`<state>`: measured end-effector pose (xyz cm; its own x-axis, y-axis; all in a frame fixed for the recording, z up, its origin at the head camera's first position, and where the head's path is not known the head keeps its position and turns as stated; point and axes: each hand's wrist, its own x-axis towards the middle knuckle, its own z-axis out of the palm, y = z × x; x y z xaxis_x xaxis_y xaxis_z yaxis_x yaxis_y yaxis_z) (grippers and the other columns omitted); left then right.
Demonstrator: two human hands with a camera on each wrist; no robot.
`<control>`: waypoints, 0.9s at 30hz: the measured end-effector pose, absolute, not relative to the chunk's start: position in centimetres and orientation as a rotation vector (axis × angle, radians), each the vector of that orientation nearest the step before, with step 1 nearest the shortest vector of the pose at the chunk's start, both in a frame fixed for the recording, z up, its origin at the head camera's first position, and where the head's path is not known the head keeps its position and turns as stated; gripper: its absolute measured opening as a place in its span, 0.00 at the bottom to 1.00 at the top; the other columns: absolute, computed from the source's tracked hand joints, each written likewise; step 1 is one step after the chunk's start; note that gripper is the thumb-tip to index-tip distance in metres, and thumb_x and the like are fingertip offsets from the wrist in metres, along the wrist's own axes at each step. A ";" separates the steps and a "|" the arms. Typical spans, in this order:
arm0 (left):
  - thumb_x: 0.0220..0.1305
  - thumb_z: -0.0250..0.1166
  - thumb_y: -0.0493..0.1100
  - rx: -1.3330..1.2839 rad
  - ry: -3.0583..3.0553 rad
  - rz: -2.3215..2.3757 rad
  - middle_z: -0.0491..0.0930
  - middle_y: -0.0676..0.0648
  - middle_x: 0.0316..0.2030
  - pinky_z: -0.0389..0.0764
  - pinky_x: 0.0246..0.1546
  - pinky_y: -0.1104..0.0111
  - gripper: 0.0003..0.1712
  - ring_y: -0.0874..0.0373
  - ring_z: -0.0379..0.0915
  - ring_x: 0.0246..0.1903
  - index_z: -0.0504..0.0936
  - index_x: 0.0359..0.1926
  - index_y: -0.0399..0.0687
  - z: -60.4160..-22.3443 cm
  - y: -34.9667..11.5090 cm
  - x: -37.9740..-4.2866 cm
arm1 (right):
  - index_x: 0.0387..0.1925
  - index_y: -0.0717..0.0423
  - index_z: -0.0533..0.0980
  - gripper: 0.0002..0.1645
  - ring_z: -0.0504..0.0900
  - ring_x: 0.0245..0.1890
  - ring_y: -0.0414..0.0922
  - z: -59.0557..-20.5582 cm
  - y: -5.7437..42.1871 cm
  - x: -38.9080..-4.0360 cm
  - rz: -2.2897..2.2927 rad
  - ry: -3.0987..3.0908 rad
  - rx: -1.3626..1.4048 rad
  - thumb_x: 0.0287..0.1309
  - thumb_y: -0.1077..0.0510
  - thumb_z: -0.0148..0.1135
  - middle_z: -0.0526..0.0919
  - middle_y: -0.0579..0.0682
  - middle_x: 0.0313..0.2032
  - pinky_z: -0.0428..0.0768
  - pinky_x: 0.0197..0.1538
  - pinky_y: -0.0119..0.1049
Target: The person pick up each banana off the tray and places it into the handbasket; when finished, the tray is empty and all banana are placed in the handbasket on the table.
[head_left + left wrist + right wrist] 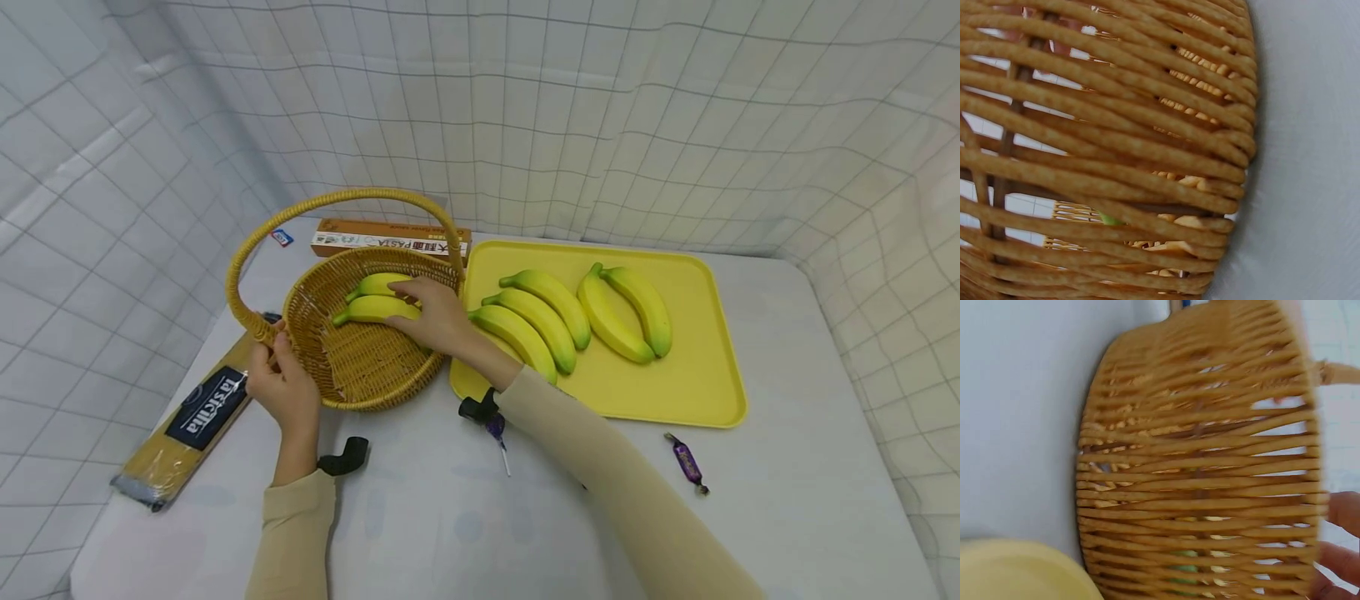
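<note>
A wicker basket (375, 367) with a tall arched handle stands on the white table. My left hand (285, 385) grips the left base of that handle, fingertips and thumb against it. Inside the basket lie two bananas side by side, an upper banana (378, 284) and a lower banana (371, 309). My right hand (438, 317) reaches over the basket's right rim and holds the lower banana between thumb and fingers, hiding its right end. In the right wrist view, fingers (1340, 556) show past the basket's rim. Woven basket wall fills most of the left wrist view.
A yellow tray (705, 392) holding several bananas (551, 304) is right of the basket. A pasta box (337, 237) lies behind it and a spaghetti pack (187, 425) to its left. A lollipop (497, 429) and a purple-wrapped candy (687, 463) lie near the tray's front.
</note>
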<state>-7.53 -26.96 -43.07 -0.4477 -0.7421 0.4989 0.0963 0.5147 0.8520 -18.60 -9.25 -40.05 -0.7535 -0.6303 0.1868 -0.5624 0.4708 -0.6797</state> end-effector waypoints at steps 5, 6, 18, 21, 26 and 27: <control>0.74 0.54 0.43 0.531 -1.777 -1.093 0.84 0.43 0.49 0.68 0.34 0.82 0.17 0.67 0.75 0.38 0.82 0.52 0.39 -43.9 -27.8 -7.7 | 0.64 0.57 0.72 0.32 0.78 0.55 0.49 -39.2 -6.8 -17.6 -1.291 2.504 -1.046 0.60 0.51 0.67 0.79 0.53 0.56 0.77 0.55 0.40; 0.74 0.54 0.43 0.532 -1.778 -1.093 0.85 0.43 0.48 0.68 0.34 0.81 0.17 0.67 0.75 0.37 0.82 0.52 0.39 -43.9 -27.8 -7.7 | 0.64 0.57 0.72 0.32 0.78 0.55 0.49 -39.1 -6.3 -17.4 -1.305 2.495 -1.045 0.60 0.52 0.67 0.79 0.54 0.56 0.77 0.55 0.41; 0.74 0.53 0.44 0.543 -1.795 -1.089 0.84 0.41 0.49 0.68 0.34 0.81 0.18 0.70 0.72 0.35 0.82 0.52 0.38 -43.8 -27.7 -7.7 | 0.63 0.55 0.73 0.32 0.78 0.54 0.50 -39.5 1.2 -17.3 -1.421 2.550 -0.918 0.58 0.53 0.69 0.80 0.54 0.55 0.77 0.58 0.48; 0.74 0.53 0.44 0.558 -1.793 -1.108 0.84 0.44 0.50 0.68 0.35 0.80 0.18 0.66 0.74 0.39 0.82 0.53 0.39 -43.6 -27.6 -7.8 | 0.63 0.56 0.74 0.32 0.78 0.54 0.51 -39.6 3.4 -17.5 -1.433 2.593 -0.886 0.58 0.53 0.69 0.80 0.55 0.56 0.77 0.57 0.49; 0.75 0.52 0.44 0.589 -1.788 -1.136 0.83 0.46 0.52 0.69 0.37 0.79 0.18 0.62 0.75 0.41 0.82 0.54 0.38 -43.6 -27.5 -7.9 | 0.62 0.57 0.74 0.31 0.78 0.54 0.53 -39.8 7.2 -18.0 -1.503 2.639 -0.794 0.57 0.56 0.69 0.80 0.57 0.56 0.76 0.58 0.50; 0.75 0.52 0.43 0.593 -1.790 -1.134 0.83 0.45 0.53 0.68 0.37 0.79 0.18 0.61 0.75 0.41 0.81 0.54 0.38 -43.5 -27.5 -7.9 | 0.62 0.58 0.73 0.31 0.78 0.54 0.54 -39.8 8.0 -18.1 -1.520 2.646 -0.769 0.57 0.57 0.69 0.79 0.58 0.55 0.76 0.58 0.51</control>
<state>-7.86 -27.53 -43.55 -0.4736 -0.7649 0.4366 0.0678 0.4625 0.8840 -18.13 8.00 -39.82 -0.8806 -0.4082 0.2404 -0.4134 0.4144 -0.8108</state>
